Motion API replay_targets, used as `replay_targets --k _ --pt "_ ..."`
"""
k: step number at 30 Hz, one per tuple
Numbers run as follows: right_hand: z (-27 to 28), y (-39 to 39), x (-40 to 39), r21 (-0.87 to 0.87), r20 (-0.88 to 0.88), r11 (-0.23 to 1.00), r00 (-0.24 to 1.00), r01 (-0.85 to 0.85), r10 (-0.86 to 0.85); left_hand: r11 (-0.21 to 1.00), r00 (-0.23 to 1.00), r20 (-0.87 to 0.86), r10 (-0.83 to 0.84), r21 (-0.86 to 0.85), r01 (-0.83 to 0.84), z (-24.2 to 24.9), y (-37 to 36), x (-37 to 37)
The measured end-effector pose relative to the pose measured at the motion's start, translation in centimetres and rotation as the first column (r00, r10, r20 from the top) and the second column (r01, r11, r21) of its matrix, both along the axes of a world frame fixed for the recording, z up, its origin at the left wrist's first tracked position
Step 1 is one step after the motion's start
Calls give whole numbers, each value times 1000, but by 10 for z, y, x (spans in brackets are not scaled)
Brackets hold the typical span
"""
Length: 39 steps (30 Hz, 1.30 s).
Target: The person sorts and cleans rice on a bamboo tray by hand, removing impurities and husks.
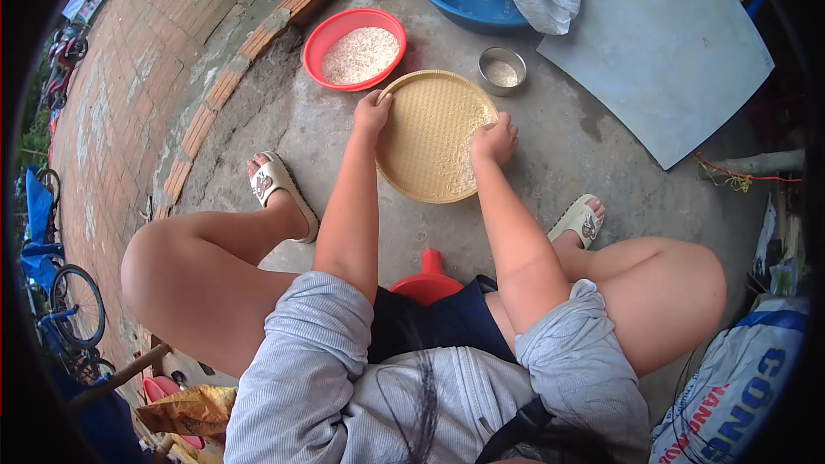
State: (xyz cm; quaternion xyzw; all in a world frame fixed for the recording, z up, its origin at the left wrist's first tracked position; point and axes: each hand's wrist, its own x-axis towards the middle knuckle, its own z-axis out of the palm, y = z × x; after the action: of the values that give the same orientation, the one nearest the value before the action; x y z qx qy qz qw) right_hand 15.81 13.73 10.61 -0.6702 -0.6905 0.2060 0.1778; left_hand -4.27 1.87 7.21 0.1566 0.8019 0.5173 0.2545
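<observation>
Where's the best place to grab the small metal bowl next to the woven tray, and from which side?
Take the metal bowl by its rim, from above, pinching the wall. It stands upright and open, with some grain inside, so a level top grip probably keeps it from spilling. Come in from its right, where bare concrete shows; the woven tray sits close on its left.

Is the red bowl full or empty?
Partly full: the red bowl holds a pale heap of grain covering most of its bottom, with red rim showing around it.
</observation>
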Motion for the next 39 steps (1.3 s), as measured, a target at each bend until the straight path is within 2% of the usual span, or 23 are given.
replay_targets --k 1,2,4,6,8,10,11,12,14,17,20,23,24,26,28,29,31,32,33,34,35,37,39 --pt "0 -9 -7 -16 -36 999 999 -35 35 994 993 113 25 102 -37 0 -13 -7" --pt "2 -9 -12 -12 -47 999 998 -41 41 994 994 102 31 106 -42 -2 -16 -11" --pt "-4 -13 -11 -47 -53 997 997 -53 51 994 998 36 54 -101 -50 7 -24 -5" --pt "-3 1 7 -80 1 997 1000 -9 9 975 981 -190 31 -210 -71 14 -5 24" --pt "-5 19 17 -19 -6 999 999 37 -37 973 968 -248 25 -217 -81 36 11 48" --pt "3 21 11 42 -20 999 1000 14 -13 988 983 -181 33 -143 -59 33 12 39" --pt "6 17 7 94 -39 995 999 -23 27 997 974 -216 75 -17 -80 24 5 29" --pt "7 8 1 93 -19 995 999 -44 46 998 998 -34 51 25 -50 24 -7 17" --pt "9 -10 -19 72 -48 990 991 -119 123 982 950 287 126 99 -160 10 -30 -2" --pt "-4 -7 -22 35 -52 992 991 -121 123 982 967 174 186 -8 -188 -19 -34 -5" --pt "-9 21 -7 37 -40 999 998 -40 42 984 983 -138 124 -113 -140 -11 0 23" --pt "-5 38 -10 72 -31 996 998 -56 58 985 984 -37 172 5 -172 12 8 28" --pt "-4 37 -21 76 -65 995 995 -69 74 983 986 31 165 72 -167 -10 7 10" --pt "0 36 -49 83 -106 992 989 -97 105 971 973 80 215 92 -222 -11 -5 -15" --pt "-1 33 -73 -59 -251 990 962 -129 111 950 956 177 235 165 -264 11 -19 -33" --pt "0 34 -82 -64 -255 991 962 -119 99 947 951 176 255 155 -283 27 -24 -39" --pt "3 46 -105 -257 -494 936 865 -243 89 924 932 195 306 173 -340 39 -30 -57" --pt "4 56 -118 -260 -494 935 865 -241 85 912 923 194 332 182 -366 41 -34 -66" --pt "3 68 -130 -345 -753 862 658 -370 -19 894 911 225 346 216 -393 47 -38 -71" --pt "5 71 -135 -373 -903 774 391 -511 -178 873 896 259 361 245 -422 49 -44 -76" --pt "8 75 -135 -384 -898 768 401 -513 -182 870 890 282 360 245 -429 52 -52 -81" --pt "27 84 -146 -624 -745 591 162 -511 -647 809 845 325 426 281 -516 51 -59 -87" --pt "17 76 -167 -634 -751 605 197 -481 -630 718 769 377 516 298 -629 48 -65 -98"
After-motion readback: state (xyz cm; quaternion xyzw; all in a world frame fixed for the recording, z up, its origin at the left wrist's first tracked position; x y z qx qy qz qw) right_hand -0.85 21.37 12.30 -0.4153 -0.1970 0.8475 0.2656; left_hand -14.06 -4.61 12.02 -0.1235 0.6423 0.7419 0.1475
